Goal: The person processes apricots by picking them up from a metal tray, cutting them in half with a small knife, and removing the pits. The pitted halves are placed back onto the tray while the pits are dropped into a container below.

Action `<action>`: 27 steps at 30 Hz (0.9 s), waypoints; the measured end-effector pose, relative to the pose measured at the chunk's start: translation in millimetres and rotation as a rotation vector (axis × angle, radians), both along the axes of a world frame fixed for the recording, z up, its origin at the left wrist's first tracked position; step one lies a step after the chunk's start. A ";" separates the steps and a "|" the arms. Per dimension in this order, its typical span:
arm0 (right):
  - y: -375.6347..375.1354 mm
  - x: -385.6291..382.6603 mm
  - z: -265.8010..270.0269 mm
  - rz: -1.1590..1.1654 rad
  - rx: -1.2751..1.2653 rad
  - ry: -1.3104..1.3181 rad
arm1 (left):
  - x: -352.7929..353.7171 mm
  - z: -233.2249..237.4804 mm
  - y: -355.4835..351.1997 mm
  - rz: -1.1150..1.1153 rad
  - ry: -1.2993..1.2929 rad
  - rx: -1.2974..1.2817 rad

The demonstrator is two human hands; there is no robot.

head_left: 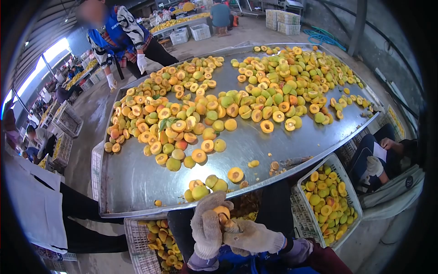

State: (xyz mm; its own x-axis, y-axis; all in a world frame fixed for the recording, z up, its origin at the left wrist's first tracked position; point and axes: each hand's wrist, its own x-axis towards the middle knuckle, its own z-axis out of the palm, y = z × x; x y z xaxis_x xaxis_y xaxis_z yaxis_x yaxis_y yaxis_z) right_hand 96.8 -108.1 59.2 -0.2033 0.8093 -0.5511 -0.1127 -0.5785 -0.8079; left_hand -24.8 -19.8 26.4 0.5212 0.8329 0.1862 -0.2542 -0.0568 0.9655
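My left hand [207,228], in a knitted glove, is closed around a yellow-orange peach [222,210], partly hidden by the fingers. Pressed close beside it is my gloved right hand [255,236], its fingers curled against the fruit; whatever they grip is too small and covered to name. Just beyond the hands, a few whole and halved peaches [200,192] lie at the near edge of the metal table [137,178]. A cut peach half [235,174] with its pit side up rests slightly farther off.
A large heap of halved peaches [273,98] spreads over the table. Crates of halves, one on the right [326,205] and one on the left [166,246], stand below its near edge. A white-gloved person [123,36] stands across; another person [376,155] sits at right.
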 end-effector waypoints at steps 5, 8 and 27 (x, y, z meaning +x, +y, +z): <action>-1.8 4.8 -2.1 0.008 -0.063 0.115 | -1.7 15.3 8.1 -0.062 0.175 0.147; -7.2 10.6 -2.2 0.054 0.009 0.223 | -0.8 11.7 11.0 -0.020 0.261 0.509; -24.6 -4.8 -61.7 -0.148 -0.083 1.269 | 8.2 -12.9 3.7 -0.423 -0.274 -0.261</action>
